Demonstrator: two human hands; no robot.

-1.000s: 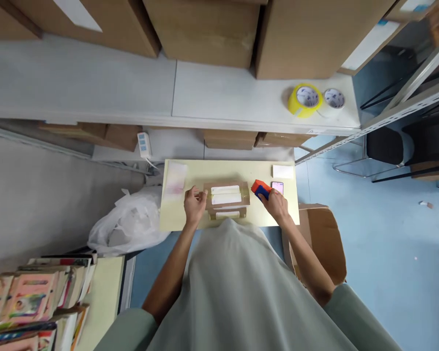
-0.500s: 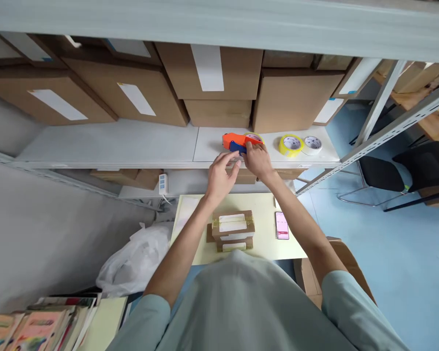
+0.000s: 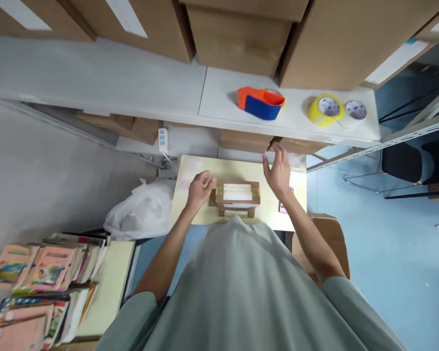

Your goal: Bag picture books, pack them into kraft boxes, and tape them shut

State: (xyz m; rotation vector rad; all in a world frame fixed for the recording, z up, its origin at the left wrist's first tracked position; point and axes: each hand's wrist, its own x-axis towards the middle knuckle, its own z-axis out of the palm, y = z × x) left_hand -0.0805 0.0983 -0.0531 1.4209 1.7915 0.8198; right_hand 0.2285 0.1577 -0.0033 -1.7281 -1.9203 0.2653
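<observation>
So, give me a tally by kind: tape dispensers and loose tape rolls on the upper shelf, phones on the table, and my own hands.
Tape dispenser: 1
Yellow tape roll and pale tape roll, both loose: 2
Phone, partly hidden: 1
Left hand and right hand: 2
Total: 6

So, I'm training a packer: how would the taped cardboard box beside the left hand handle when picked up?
The taped cardboard box should feel fairly stiff, since its edges look straight. Its glossy-looking tape may be slightly slippery for the left hand. Being flat-sided, it would probably slide rather than roll if pushed.
</observation>
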